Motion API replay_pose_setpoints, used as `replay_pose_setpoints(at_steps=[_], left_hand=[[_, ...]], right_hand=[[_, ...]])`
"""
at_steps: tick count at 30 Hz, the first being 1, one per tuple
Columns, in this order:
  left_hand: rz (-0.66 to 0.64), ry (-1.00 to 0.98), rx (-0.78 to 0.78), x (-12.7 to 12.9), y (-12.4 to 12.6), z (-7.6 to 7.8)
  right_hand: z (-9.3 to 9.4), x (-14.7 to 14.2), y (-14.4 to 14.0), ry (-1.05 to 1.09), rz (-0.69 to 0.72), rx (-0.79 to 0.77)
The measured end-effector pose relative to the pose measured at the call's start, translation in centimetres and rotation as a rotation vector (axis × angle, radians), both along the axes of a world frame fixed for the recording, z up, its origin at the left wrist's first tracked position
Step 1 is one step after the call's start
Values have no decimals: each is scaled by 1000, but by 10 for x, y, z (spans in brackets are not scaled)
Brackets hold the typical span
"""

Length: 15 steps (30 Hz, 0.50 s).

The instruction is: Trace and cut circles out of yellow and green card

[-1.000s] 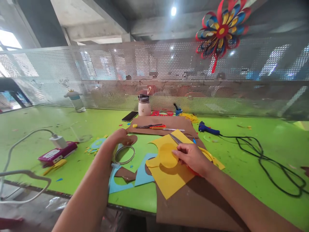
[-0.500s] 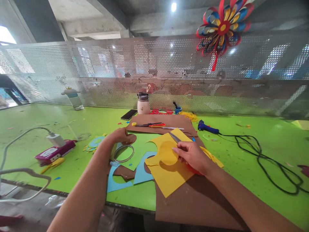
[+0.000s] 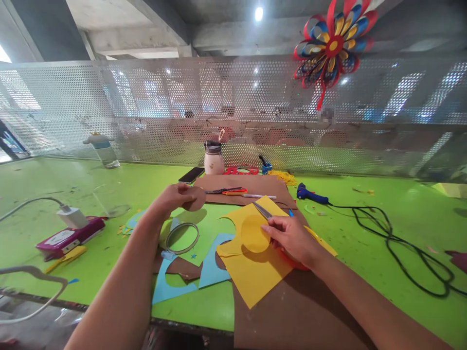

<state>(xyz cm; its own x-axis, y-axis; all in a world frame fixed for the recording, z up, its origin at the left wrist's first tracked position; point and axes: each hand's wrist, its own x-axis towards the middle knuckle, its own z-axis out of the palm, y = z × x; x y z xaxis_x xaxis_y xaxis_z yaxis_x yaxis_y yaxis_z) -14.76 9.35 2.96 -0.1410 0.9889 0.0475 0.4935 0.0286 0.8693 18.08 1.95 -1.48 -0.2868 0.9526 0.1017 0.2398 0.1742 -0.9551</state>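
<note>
Left hand (image 3: 175, 197): fingers pinched together on a brown paper disc (image 3: 194, 198), lifted clear of the green table (image 3: 365, 233), left of centre. Disc flat, matte, thin enough to flex; best held by its edge with light pressure so it does not crease.

Right hand (image 3: 292, 238): fingers curled shut around scissors (image 3: 263, 211), fingertips resting on a yellow disc (image 3: 254, 233). Only the grey blade tips show, pointing far-left; red handles mostly hidden under the palm. Blades are best kept off the sheet while the left hand moves.

Yellow sheet (image 3: 251, 274): thin, smooth card, square corners, curved bite cut from its far-left edge; lies partly on brown card (image 3: 302, 311).

Near left of the sheet: blue offcuts (image 3: 211, 265) with round holes; a thin ring (image 3: 181, 238), apparently metal, flat on the table.

Farther out: glue gun (image 3: 310, 195), blue, with a black cord (image 3: 401, 248) looping right; phone (image 3: 191, 175); pink device (image 3: 65, 238) at the left edge.
</note>
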Motion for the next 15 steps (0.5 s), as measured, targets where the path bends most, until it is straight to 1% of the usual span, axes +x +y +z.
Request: replay_pose_setpoints(at_steps=[3,5,10,13,15], left_hand=[[-5,-207,65,8,-5,4],[-36,-328,73,17,-8,6],[-241,-581,-3,56,-19,8],[-353,-671,-57,76,-27,8],[-396,-711,-72,84,-32,9]], right_hand=[[-3,1,1,32,-8,-21],[-3,2,2,62,-13,-35],[5,2,1,156,-19,-60],[11,3,0,212,-36,-85],[13,5,-2,249,-48,-107]])
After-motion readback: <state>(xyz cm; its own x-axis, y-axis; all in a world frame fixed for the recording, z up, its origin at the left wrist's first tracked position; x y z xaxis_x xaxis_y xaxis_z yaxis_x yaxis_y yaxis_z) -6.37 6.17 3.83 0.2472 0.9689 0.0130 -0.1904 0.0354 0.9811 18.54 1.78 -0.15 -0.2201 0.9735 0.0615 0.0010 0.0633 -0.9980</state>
